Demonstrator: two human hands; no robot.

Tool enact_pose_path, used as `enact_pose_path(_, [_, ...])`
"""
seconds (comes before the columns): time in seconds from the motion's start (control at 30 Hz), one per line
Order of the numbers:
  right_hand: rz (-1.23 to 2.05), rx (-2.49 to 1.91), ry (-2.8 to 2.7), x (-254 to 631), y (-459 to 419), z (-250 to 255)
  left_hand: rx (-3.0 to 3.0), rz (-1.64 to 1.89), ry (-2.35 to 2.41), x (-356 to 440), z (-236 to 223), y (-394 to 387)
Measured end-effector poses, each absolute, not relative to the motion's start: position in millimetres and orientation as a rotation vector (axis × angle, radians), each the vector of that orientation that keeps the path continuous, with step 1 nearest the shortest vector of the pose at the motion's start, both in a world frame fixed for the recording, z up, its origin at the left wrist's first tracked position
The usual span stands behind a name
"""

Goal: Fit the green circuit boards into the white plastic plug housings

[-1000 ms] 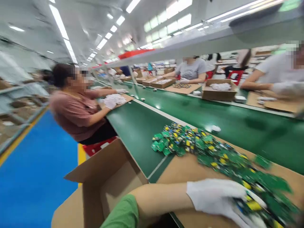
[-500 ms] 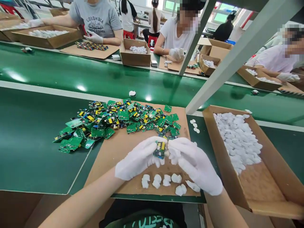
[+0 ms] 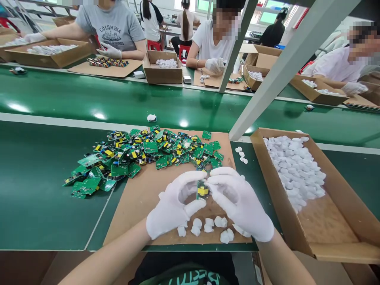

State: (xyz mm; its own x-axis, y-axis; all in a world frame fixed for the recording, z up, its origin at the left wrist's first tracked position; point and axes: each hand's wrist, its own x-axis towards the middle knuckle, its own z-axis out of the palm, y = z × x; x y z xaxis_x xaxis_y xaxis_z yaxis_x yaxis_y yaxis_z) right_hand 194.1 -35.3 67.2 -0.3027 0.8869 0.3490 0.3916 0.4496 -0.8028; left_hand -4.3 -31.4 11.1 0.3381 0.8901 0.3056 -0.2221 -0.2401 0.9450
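Both of my hands wear white gloves and meet over a brown cardboard sheet [image 3: 142, 198]. My left hand [image 3: 173, 206] and my right hand [image 3: 240, 204] pinch one small green circuit board [image 3: 202, 190] with a yellow part between their fingertips. Just beyond them lies a wide pile of green circuit boards [image 3: 142, 152]. Several small white plastic pieces [image 3: 208, 227] lie on the sheet right below my hands.
A cardboard box [image 3: 335, 233] holding many white plastic pieces [image 3: 292, 166] stands at my right. A slanted grey frame post [image 3: 267, 87] rises behind it. A green conveyor belt [image 3: 89, 99] runs across, with several gloved people and their boxes on its far side.
My head swung from the left side of the line to the bench in front. My left hand left the board pile; both hands now hold one board, turned slightly since half a second ago.
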Motion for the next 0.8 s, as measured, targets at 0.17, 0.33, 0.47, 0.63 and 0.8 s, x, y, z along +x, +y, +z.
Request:
enact_pose_path(0.17, [1.024, -1.083, -1.71, 183, -33, 66, 2.054, 1.439, 0.917, -7, 6, -35])
enact_pose_path(0.33, [1.266, -1.036, -1.503, 171, -38, 59, 2.455, 1.625, 0.968, -10, 8, -34])
enact_pose_path(0.47, [1.096, -1.095, -1.686, 177, -45, 56, 2.573, 1.642, 0.881, -11, 14, -32])
enact_pose_path(0.63, [0.751, -1.134, -2.005, 189, -43, 60, 1.939, 1.338, 0.962, -11, 20, -35])
enact_pose_path(0.8, [0.492, -0.959, -2.237, 191, -39, 59, 1.321, 0.603, 0.836, -8, 34, -32])
